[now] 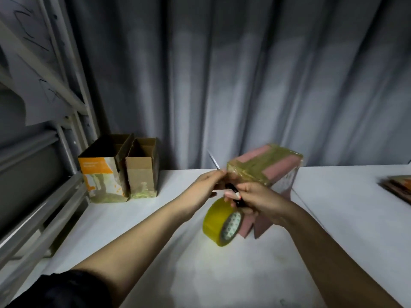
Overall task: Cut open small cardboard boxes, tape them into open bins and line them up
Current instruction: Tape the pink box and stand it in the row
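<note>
Pink box (264,166), wrapped w/ yellowish clear tape over top and front, is held up off the white surface (142,221), tilted, flaps pointing down toward the surface. Left hand (206,185) sits at the box's left front corner, fingers curled in a pinching grip on the tape edge there. Right hand (255,200) is just below and in front of the box, its grip closed around dark-handled scissors (232,192); a thin blade tip sticks up to the upper left of the box corner, between the two hands. Motion blur here, so probably the blades are partly open, but can't say for sure.

Tape roll (222,222), yellow w/ white printed core, hangs just below the right hand, beneath the box and above the surface; whether a finger hooks it isn't clear.

Well left of the box, at the back edge of the surface by a grey metal rack (66,121), two open-top bins stand upright and touching: an orange-and-white bin (100,181) on the outside, a plain brown bin (142,176) nearer the box. Far right of the box, a flat stack of cardboard (398,187) lies at the frame edge. Grey curtain (244,74) behind the box.
</note>
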